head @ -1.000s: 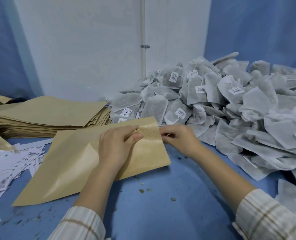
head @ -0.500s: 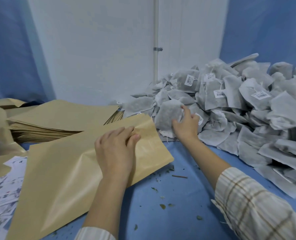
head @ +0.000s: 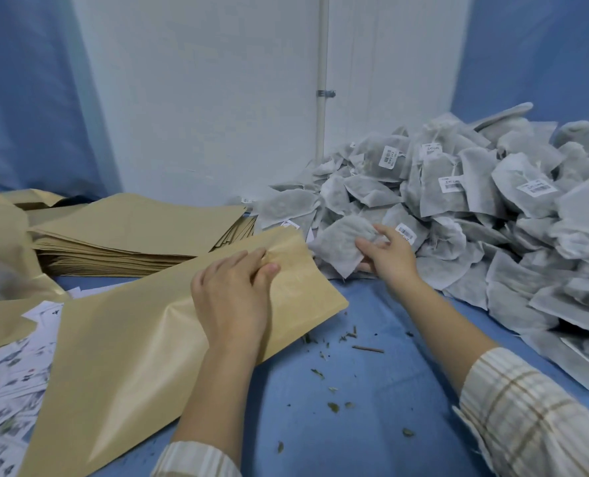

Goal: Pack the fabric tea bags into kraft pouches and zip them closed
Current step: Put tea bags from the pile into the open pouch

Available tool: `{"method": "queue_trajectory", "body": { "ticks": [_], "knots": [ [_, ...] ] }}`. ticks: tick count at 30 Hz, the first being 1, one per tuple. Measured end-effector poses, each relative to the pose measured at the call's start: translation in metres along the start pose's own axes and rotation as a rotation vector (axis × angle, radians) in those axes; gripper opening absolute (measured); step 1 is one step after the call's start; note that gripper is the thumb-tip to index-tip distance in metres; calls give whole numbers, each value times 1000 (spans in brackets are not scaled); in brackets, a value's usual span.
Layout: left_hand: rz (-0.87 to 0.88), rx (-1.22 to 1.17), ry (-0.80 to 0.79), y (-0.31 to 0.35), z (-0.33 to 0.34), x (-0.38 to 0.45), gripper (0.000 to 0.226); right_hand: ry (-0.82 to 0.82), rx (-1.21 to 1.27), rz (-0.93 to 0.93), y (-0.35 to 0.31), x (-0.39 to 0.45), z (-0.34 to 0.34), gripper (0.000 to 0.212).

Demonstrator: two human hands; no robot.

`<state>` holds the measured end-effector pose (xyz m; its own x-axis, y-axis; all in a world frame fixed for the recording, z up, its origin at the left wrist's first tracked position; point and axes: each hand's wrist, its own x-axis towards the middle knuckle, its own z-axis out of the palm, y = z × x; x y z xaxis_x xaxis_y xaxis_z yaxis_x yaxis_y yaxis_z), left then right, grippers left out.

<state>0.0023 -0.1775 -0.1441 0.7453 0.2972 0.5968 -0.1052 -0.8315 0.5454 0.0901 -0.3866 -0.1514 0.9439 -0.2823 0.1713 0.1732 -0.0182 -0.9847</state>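
Tea bag [head: 341, 244] pinched in right fingers [head: 372, 247]; left fingers [head: 248, 261] pinch pouch [head: 141, 346] mouth

Between your two forearms the blue tabletop [head: 372, 390] lies open, with only scattered leaf bits [head: 332, 406] on it, so you can pass a hand there freely. To your right, the heap of tea bags [head: 492, 215] rises high and spreads forward along the tabletop's right side, blocking any low sweep that way. Ahead on the left, the stack of kraft pouches [head: 138, 235] stands in the way, and the large kraft pouch [head: 141, 356] covers the near left. Loose paper labels [head: 7, 390] litter the far left edge. Behind everything the white wall [head: 200, 98] closes off the back.
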Motion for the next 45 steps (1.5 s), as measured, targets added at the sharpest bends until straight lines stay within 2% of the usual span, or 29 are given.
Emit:
{"method": "queue_trajectory", "body": {
  "ticks": [3, 6, 8, 10, 11, 13, 14, 15, 16, 18, 20, 21, 22, 24, 26, 27, 30, 32, 33, 35, 37, 39, 42, 44, 45],
  "knots": [
    [-23, -29, 20, 1, -3, 1, 29, -33, 270, 34, 3, -19, 0, 45],
    [-33, -65, 28, 3, -3, 1, 29, -261, 301, 63, -10, -34, 16, 34],
    [-27, -129, 29, 5, -3, 1, 27, -463, -18, 15, -17, -43, 29, 18],
    [-2, -227, -2, 6, -3, 1, 24, -595, -332, -32, -20, -49, 38, 35],
    [9, -265, -30, 7, -3, 1, 23, -661, -411, -6, -19, -51, 40, 39],
    [21, -304, -73, 9, -3, -1, 22, -799, -493, 6, -21, -56, 39, 34],
    [27, -306, -77, 10, -3, -1, 23, -800, -493, -3, -21, -56, 38, 31],
    [35, -297, -73, 12, -2, -2, 23, -745, -482, -40, -19, -52, 36, 30],
    [41, -285, -67, 12, -2, -2, 24, -612, -462, -116, -18, -48, 32, 30],
    [37, -267, -55, 12, 0, -3, 24, -197, -538, -293, -10, -32, 21, 15],
    [13, -266, -50, 12, 0, -3, 26, 179, -857, -337, -1, -17, 4, 34],
    [4, -266, -49, 11, 0, -4, 26, 256, -986, -307, 6, -11, -5, 46],
    [0, -264, -51, 11, 1, -4, 26, 269, -1061, -266, 11, -6, -13, 54],
    [-1, -264, -61, 11, 1, -5, 26, 187, -1144, -186, 21, 0, -22, 57],
    [1, -269, -74, 11, 0, -6, 26, 134, -1202, -146, 25, 3, -26, 44],
    [-2, -271, -77, 11, 0, -6, 26, 162, -1179, -172, 25, 3, -27, 37],
    [-7, -277, -72, 11, 0, -6, 27, 277, -874, -327, 20, -3, -26, 33],
    [-5, -267, -59, 11, 0, -6, 27, 292, -518, -307, 14, -9, -21, 35],
    [-3, -260, -53, 11, 0, -6, 27, 285, -294, -237, 9, -11, -19, 34],
    [-4, -260, -42, 11, -1, -6, 27, 212, 130, -38, -2, -17, -18, 31],
    [-8, -266, -38, 12, -1, -5, 26, 73, 307, 106, -6, -18, -18, 20],
    [-9, -265, -31, 12, -2, -6, 26, -87, 247, 128, -10, -24, -13, 9],
    [12, -334, -38, 18, -3, -5, 23, -388, 44, 79, -16, -37, -1, 6],
    [72, -414, -93, 27, -3, -7, 20, -575, -121, 75, -23, -47, 10, 20],
    [112, -437, -119, 31, -2, -9, 18, -596, -201, 104, -24, -49, 16, 22]
  ]
}}
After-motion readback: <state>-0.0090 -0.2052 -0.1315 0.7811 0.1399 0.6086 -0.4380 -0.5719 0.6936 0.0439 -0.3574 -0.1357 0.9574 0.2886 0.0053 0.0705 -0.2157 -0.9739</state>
